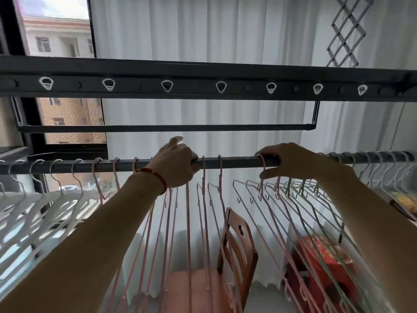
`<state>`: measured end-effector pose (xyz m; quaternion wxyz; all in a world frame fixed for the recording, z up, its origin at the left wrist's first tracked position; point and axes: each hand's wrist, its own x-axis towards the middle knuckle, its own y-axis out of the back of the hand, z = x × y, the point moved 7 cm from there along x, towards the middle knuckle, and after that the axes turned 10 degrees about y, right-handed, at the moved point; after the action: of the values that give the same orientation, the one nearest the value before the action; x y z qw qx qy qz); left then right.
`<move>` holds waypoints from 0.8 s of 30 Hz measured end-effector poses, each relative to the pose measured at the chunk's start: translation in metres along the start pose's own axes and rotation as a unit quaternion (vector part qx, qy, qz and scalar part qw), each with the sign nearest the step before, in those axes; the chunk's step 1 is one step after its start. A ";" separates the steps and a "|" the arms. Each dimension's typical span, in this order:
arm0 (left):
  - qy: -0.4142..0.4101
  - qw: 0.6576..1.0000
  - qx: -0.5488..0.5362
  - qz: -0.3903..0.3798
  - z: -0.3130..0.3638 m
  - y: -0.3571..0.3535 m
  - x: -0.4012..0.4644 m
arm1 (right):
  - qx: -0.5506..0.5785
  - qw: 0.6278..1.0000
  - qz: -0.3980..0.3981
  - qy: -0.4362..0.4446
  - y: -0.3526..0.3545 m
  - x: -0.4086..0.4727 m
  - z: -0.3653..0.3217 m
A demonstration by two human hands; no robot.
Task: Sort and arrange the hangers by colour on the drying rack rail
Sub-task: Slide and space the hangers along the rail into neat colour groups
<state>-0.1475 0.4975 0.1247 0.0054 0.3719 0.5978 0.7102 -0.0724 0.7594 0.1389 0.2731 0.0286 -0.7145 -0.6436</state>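
Reaching up with both arms, you're working at the dark rail that's running across the middle of the view. Your left hand, the one with the red string bracelet at the wrist, is curling over the rail with the fingers wrapping down the far side, right among the pink hangers. It looks like it's gripping the rail itself; whether a hook is tucked under the fingers, I can't tell.

Your right hand is sitting on the rail further right, thumb below and fingers on top, pinching the hook of one pink hanger that's hanging at the left edge of the mixed bunch.

Colour-wise it's looking like this: white hangers are hanging at the far left, pink ones are filling the stretch from there to just past your left hand, then a bare bit of rail, then a crowded bunch of pale green and whitish hangers is trailing off under your right arm toward the right end.

Above, the thicker bar with the row of white-ringed holes is holding nothing. Below, a wooden chair and a red box are sitting by the white curtain, and the window is at the upper left.
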 end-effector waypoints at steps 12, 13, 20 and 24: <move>0.037 0.999 0.005 -0.020 0.007 0.003 -0.008 | -0.019 0.997 0.028 0.076 -0.009 0.025 -0.039; 0.037 0.999 0.003 -0.022 0.006 0.002 -0.008 | -0.024 0.996 0.031 0.079 -0.010 0.028 -0.041; 0.020 1.000 -0.002 -0.017 0.004 0.002 -0.008 | -0.031 0.995 0.026 0.094 -0.012 0.037 -0.053; 0.028 0.999 0.012 -0.027 -0.001 0.000 -0.010 | -0.021 0.996 0.020 0.079 -0.016 0.035 -0.052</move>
<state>-0.1408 0.4917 0.1196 0.0033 0.3358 0.6156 0.7129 -0.0848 0.6958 0.1380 0.3423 0.0594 -0.6770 -0.6488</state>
